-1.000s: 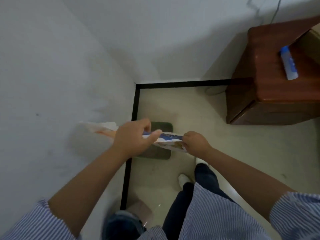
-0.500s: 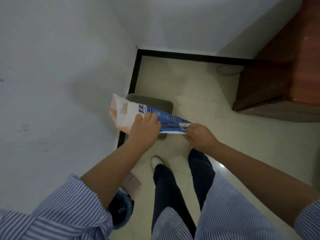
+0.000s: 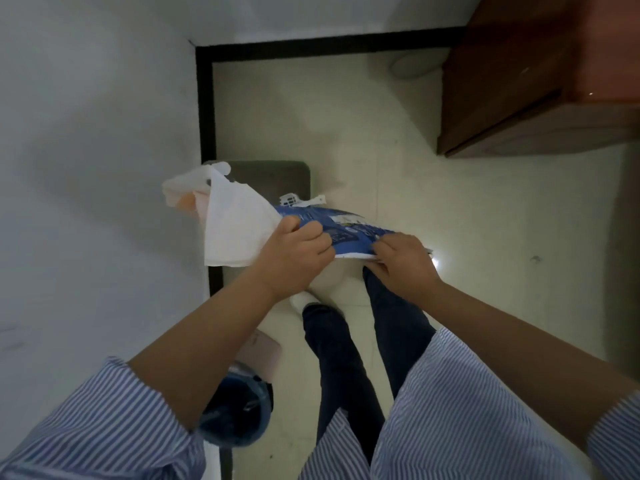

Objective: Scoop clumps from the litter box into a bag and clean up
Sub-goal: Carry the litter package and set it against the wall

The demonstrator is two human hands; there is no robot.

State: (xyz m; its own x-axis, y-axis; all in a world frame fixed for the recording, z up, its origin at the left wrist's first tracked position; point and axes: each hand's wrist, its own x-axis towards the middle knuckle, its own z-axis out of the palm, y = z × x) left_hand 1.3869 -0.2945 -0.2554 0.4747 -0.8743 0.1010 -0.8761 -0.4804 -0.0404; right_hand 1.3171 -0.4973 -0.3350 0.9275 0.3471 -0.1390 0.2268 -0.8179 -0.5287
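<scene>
I hold a blue and white printed bag [image 3: 239, 223] flat in front of me, above the floor. My left hand [image 3: 294, 254] grips its middle, fingers curled over the blue print. My right hand [image 3: 401, 261] pinches the bag's right end. The bag's white and orange left part sticks out toward the wall. Below it on the floor lies a grey-green box [image 3: 277, 178], mostly hidden by the bag; its inside cannot be seen.
A white wall [image 3: 97, 168] stands close on the left with a black baseboard [image 3: 206, 109] round the corner. A brown wooden cabinet [image 3: 540, 81] stands at the right rear. A blue round container [image 3: 239, 414] and a pink object [image 3: 263, 351] sit by my left leg.
The camera has tilted further down and the corner has moved up in view. The bag has turned so more of its white side shows. Both hands keep their hold on it.
</scene>
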